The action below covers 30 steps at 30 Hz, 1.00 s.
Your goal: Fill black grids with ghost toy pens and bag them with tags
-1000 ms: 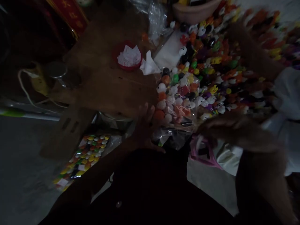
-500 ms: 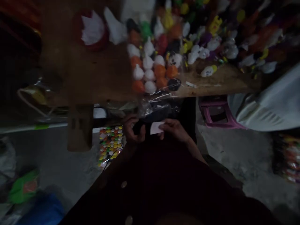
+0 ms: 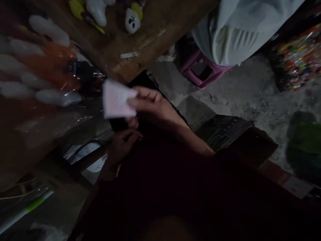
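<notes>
Pinched between the thumb and fingers of my right hand [image 3: 152,107] is a small pale pink-white paper slip [image 3: 117,100], held out over my dark clothing and slightly blurred. Faint marks show on the slip, too unclear to read. Below and to its left, my left hand [image 3: 122,145] is in shadow with its fingers curled in; whether anything lies in them I cannot make out. A clear plastic bag [image 3: 62,124] with white, orange and dark figures spreads along the left, smeared by motion.
On the wooden table [image 3: 150,36] lie a small white figure with a dark-marked face [image 3: 132,20] and a white strip [image 3: 129,55]. A pink stool [image 3: 203,72] stands under a pale sack-like bundle [image 3: 235,36]. An open cardboard box [image 3: 233,134] and a colourful packed bag [image 3: 301,60] are on the floor.
My view has swung right and closer, so the table now runs diagonally. My right hand has lifted the paper slip nearer to me, and the black thing by my left hand no longer shows clearly.
</notes>
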Tool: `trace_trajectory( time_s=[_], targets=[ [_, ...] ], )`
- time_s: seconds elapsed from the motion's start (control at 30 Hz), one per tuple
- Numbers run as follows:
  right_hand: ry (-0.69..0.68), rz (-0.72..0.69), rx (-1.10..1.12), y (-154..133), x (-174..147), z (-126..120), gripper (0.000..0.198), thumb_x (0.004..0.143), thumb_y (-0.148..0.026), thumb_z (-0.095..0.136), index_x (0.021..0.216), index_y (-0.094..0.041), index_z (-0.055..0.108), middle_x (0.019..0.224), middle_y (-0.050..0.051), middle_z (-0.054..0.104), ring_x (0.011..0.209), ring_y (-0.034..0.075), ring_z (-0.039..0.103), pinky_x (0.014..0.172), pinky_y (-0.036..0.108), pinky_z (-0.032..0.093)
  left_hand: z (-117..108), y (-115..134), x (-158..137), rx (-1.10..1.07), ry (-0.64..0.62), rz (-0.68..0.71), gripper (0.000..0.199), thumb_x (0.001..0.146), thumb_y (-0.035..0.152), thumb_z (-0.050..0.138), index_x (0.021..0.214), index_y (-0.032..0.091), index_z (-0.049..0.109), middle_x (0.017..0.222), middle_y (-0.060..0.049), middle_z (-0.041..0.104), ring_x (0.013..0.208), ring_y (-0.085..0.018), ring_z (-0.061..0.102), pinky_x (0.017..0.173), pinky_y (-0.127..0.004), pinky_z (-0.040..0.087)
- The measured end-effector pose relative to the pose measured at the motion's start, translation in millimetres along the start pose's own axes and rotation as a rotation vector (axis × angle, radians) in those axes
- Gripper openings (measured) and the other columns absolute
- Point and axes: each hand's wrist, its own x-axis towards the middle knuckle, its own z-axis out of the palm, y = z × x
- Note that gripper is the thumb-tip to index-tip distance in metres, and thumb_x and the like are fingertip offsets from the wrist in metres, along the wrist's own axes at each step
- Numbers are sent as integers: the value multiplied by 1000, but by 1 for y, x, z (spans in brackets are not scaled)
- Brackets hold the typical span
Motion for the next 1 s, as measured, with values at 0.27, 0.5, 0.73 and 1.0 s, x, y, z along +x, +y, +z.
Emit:
trace_trajectory(
  time_s=[0.27,0.5,0.73,1.0],
  targets=[
    [485,-23,466,-2,27,-106,20,109,-20,40,93,-23,52,72,-10,55,56,4,49,57,12,44,53,131,63,-158,-915,340,28,99,44,64,109,26,82,121,-6,78,121,-27,72,110,-42,56],
    [825,-100,366,9,-38,-178,11,91,-14,62,85,-20,55,65,-7,60,56,7,56,53,16,44,99,105,71,-203,-932,-88,41,103,51,55,108,16,77,105,-10,80,93,-24,79,82,-34,67],
    [922,-281,220,47,-108,-153,42,60,-46,94,72,-19,64,62,-4,61,56,9,52,57,23,43,132,86,89,-384,-315,-28,86,82,65,79,151,21,51,157,-19,53,133,-33,65,102,-42,62],
    [655,-188,-43,57,-137,-205,45,64,-58,92,70,-18,74,68,-3,64,65,9,53,66,22,43,193,75,109,-67,-177,-114,69,85,74,70,122,16,75,125,-13,76,114,-32,74,101,-42,62]
  ],
)
